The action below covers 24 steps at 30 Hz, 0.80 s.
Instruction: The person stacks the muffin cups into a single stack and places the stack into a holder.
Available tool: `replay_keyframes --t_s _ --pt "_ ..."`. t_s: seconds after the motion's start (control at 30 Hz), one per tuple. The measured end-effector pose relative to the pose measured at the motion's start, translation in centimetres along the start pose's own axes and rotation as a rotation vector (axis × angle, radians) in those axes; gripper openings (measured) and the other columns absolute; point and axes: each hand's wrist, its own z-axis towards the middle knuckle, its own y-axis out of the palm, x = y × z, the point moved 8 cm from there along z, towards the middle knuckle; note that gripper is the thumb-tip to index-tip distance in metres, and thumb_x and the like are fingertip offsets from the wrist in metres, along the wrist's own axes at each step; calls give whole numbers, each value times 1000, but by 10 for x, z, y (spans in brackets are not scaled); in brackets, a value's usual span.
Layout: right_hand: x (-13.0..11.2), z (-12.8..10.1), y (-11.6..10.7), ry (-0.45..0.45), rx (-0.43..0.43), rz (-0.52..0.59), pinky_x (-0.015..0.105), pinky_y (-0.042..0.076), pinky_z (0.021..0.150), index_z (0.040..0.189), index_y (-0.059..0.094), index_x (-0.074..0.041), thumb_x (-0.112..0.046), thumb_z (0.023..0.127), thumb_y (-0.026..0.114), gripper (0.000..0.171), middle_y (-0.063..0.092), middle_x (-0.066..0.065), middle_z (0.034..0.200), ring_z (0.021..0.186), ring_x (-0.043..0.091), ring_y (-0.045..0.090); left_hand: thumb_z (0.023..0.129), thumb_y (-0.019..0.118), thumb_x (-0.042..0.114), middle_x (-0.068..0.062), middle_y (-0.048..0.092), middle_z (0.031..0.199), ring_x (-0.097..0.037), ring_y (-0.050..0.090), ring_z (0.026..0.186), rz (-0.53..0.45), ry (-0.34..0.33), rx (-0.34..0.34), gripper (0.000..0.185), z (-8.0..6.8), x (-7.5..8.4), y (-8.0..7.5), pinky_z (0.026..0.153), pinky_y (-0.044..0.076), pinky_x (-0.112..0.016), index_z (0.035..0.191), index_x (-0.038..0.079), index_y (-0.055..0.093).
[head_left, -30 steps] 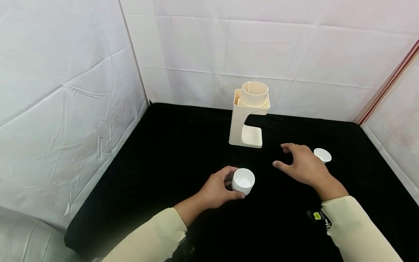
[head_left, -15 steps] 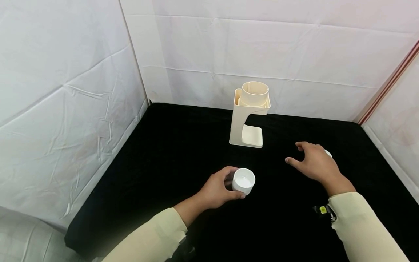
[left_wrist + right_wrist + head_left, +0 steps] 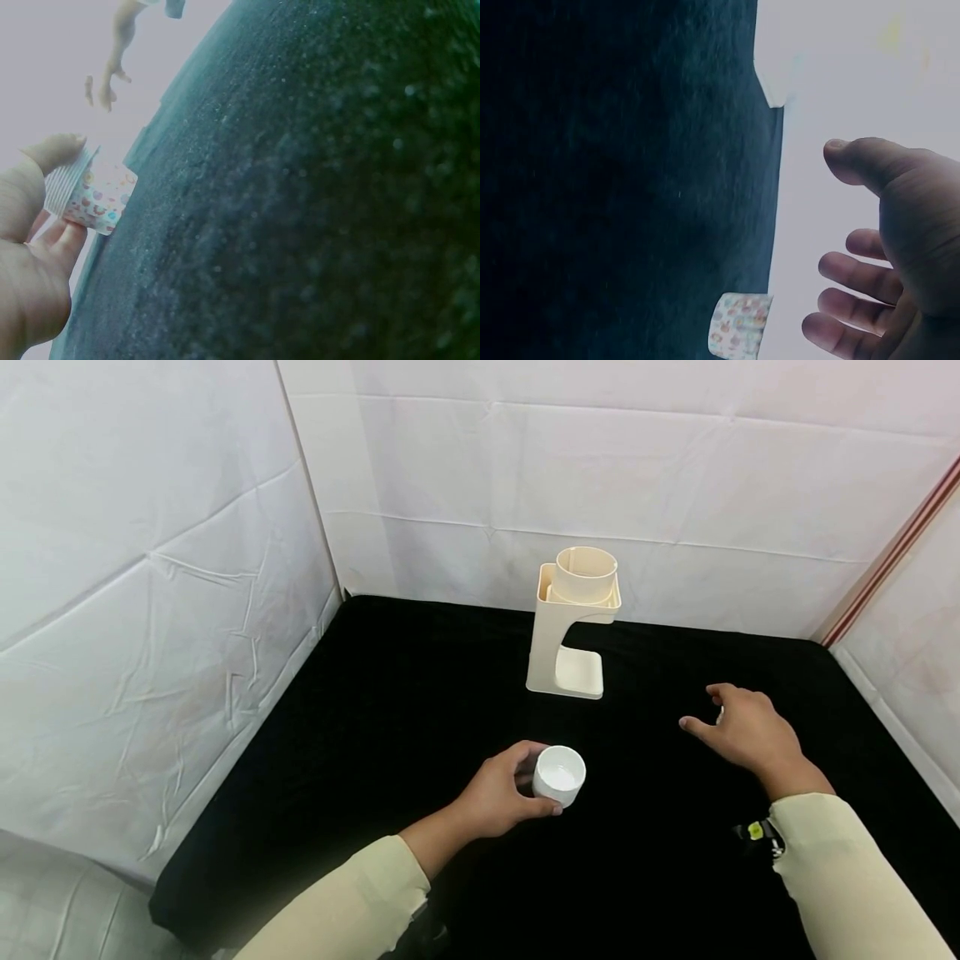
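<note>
My left hand grips a stack of nested paper cups in the head view, thumb on the near side and fingers on the far side. In the left wrist view the paper cups show ridged stacked rims and a colourful print. My right hand is held over the black table at the right, its fingers spread and slightly bent, holding nothing. Another printed paper cup stands on the table in the right wrist view, below the fingers in that picture. In the head view this cup is mostly hidden behind the right hand.
A cream holder stand with a round tube on top and a small tray at its foot stands at the table's back. The table is covered with black cloth. White fabric walls enclose the back and sides.
My right hand has moved right, from left of the lone paper cup to in front of it, covering most of it. My left hand and its stack of cups stay nearly still.
</note>
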Motion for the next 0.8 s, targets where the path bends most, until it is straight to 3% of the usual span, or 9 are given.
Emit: replay_keyframes --t_s 0.47,0.8 --pt "37 3 -2 32 -8 -5 73 45 80 151 35 9 -76 92 52 104 45 37 140 127 61 34 80 91 14 1 58 135 -19 58 126 29 5 2 70 0 1 0 102 49 -24 140 13 54" --pt "54 7 -1 48 11 -11 66 48 69 148 38 10 -75 91 55 104 43 40 137 122 61 37 79 91 13 2 58 134 -18 58 127 18 -1 1 70 -2 1 0 103 49 -24 139 13 55"
